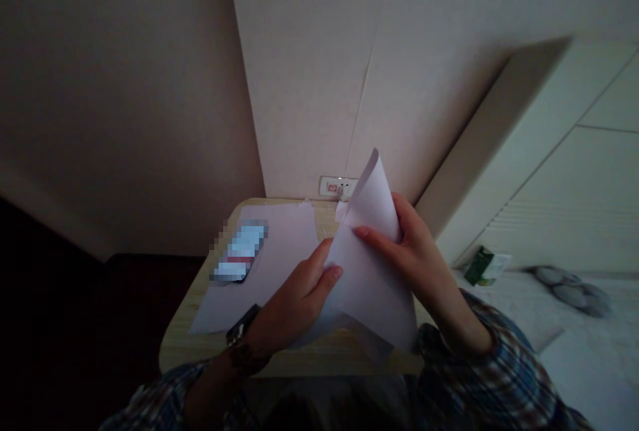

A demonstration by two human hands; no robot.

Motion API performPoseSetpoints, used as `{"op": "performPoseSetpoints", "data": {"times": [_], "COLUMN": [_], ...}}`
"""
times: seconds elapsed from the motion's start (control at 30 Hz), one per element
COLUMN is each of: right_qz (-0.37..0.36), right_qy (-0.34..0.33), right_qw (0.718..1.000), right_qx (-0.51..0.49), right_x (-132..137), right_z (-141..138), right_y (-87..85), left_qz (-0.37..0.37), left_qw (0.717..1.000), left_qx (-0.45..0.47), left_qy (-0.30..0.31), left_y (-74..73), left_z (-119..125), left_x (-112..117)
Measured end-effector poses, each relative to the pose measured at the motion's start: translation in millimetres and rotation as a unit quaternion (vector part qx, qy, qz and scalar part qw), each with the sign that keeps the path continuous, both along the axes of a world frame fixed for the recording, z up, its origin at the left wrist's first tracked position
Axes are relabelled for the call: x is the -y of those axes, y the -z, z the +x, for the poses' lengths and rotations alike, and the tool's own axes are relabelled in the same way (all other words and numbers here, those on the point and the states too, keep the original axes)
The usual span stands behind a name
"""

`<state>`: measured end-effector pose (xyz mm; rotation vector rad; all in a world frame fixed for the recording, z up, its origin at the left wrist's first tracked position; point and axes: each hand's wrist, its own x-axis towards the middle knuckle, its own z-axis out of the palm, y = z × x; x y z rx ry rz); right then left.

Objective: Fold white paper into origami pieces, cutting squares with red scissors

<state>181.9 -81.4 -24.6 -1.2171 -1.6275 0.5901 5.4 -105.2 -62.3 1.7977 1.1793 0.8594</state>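
A white sheet of paper (377, 285), folded over and tilted up, is held in the air above the small table. My left hand (304, 294) pinches its left edge, thumb on the near face. Higher up on the right side, my right hand (409, 245) grips the same sheet, its thumb lying across the front and its other fingers hidden behind. The folded top comes to a point above both hands. Flat on the table to the left lies more white paper (284, 245), with a phone (242, 251) resting on it, screen lit and blurred.
The light wooden table (174, 338) stands against the wall. A wall socket (337, 186) sits just behind its far edge. On the right, a green and white box (484, 266) and a grey patterned item (572, 290) lie on a pale bed surface (589, 351) beside a headboard.
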Motion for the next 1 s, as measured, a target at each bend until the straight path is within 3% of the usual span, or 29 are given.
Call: {"op": "performPoseSetpoints", "data": {"times": [0.2, 0.4, 0.5, 0.7, 1.0], "right_qz": [0.012, -0.034, -0.001, 0.055, 0.074], "right_qy": [0.007, -0.089, -0.058, -0.017, 0.013], "right_qw": [1.000, 0.995, 0.998, 0.996, 0.995], "right_qx": [0.027, -0.027, 0.008, 0.074, 0.068], "right_x": [3.3, 1.8, 2.8, 3.5, 3.2], "right_z": [-1.7, 3.9, 3.2, -0.7, -1.1], "right_y": [-2.9, -5.9, -5.7, -1.9, -1.1], "left_qz": [0.017, 0.017, -0.002, -0.045, 0.011], "left_qw": [1.000, 0.998, 0.997, 0.999, 1.000], "left_qx": [-0.011, 0.007, 0.011, 0.001, 0.004], "left_qy": [0.001, 0.054, 0.072, 0.022, -0.008], "left_y": [5.6, 3.1, 3.1, 4.4, 4.6], "left_z": [-0.7, -8.4, -8.5, -3.2, 0.3], "left_x": [-0.2, -3.7, -2.6, 3.0, 3.3]}}
